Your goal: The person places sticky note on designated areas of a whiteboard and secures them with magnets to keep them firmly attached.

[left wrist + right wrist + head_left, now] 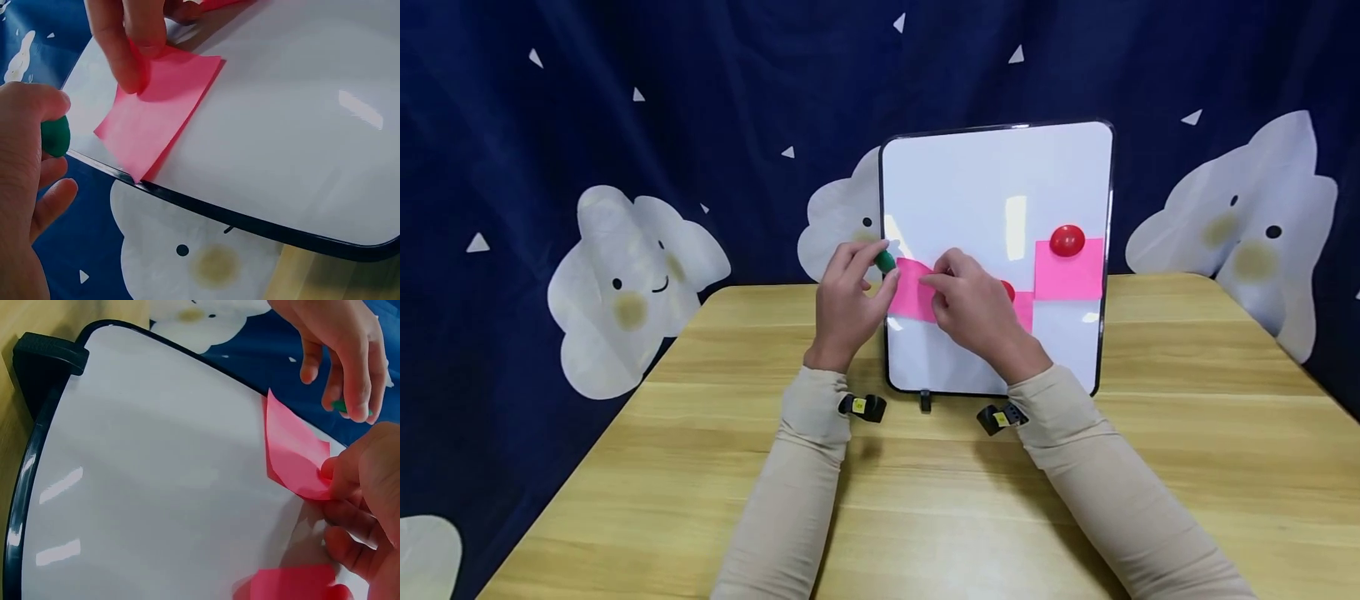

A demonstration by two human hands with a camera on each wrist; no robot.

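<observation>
In the head view my left hand (844, 307) pinches a green magnet (885, 262) between thumb and fingers, just off the left edge of the whiteboard (958, 183). My right hand (981, 304) pinches a pink sticky note (908, 293) at the board's left side. The right wrist view shows this note (290, 450) bowed outward, its upper part held between thumb and finger. In the left wrist view the green magnet (56, 137) is partly covered by the left thumb, a short way from the note.
A second pink note (1024, 311) with a red magnet (1008, 290) is partly behind my right hand. Farther right, another pink note (1070, 279) hangs under a red magnet (1067, 241). The board stands on a wooden table (925, 500) before a dark blue curtain (737, 108).
</observation>
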